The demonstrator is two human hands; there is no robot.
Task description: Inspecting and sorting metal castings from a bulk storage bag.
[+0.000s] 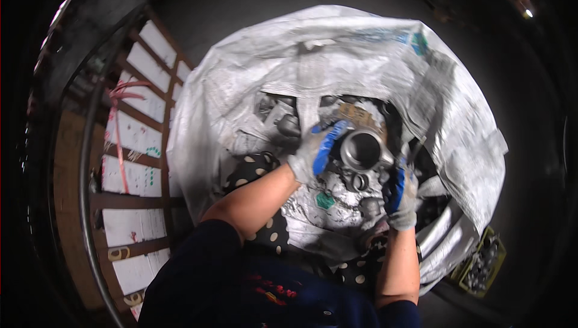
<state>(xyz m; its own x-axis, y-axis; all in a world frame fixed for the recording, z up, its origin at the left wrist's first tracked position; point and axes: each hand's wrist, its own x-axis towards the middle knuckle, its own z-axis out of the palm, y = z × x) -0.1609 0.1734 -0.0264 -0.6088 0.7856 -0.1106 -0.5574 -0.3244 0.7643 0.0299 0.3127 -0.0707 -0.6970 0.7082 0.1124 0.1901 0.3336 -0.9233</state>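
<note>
A grey metal pipe fitting (386, 158) with a wide round mouth and a side stub is between my hands, over the heap in the white woven sack. My left hand (318, 150), in a grey glove with blue coating, is at its left, thumb and fingers apart and fingertips by the far rim. Gloved the same way, my right hand (402, 192) has its fingers curled at the stub, slightly blurred. A thin dark strip (415, 149) shows just beyond the right fingers; I cannot tell whether it is held. Below the fitting lies a smaller metal ring piece (359, 182).
The large white sack (253, 57) surrounds the work, its rim rolled outward. Inside are metal parts (288, 125), brown cardboard (355, 115) and crumpled plastic. A slatted brown rack with white panels (133, 174) stands left. At lower right sits a yellow-green crate (481, 265) of small parts.
</note>
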